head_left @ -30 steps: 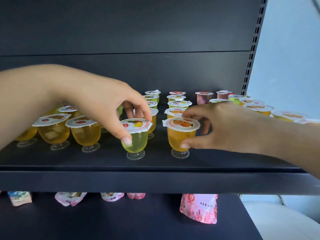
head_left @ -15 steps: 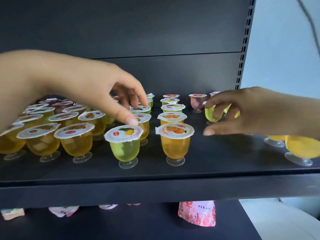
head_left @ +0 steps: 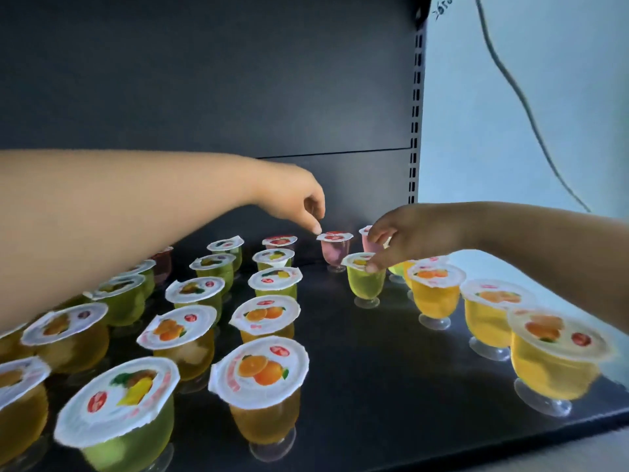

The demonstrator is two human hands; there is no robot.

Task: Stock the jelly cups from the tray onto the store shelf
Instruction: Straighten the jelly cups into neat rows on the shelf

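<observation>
Left hand (head_left: 299, 202): fingers pinched the lid edge of a pink jelly cup (head_left: 335, 250) at the back of the shelf (head_left: 391, 352) | right hand (head_left: 412, 233): fingers gripped the rim of a green jelly cup (head_left: 365, 279) standing mid-shelf | three orange cups lined the right side | two pink cups stood at the back

The single head-worn camera looks forward and down, close over the dark shelf (head_left: 357, 352) toward its back panel.

At lower left, the frame edge cuts off two jelly cups (head_left: 20, 403). The right hand (head_left: 408, 236) hides most of a pink cup (head_left: 367, 240) behind it. Nearest lids blur.
</observation>
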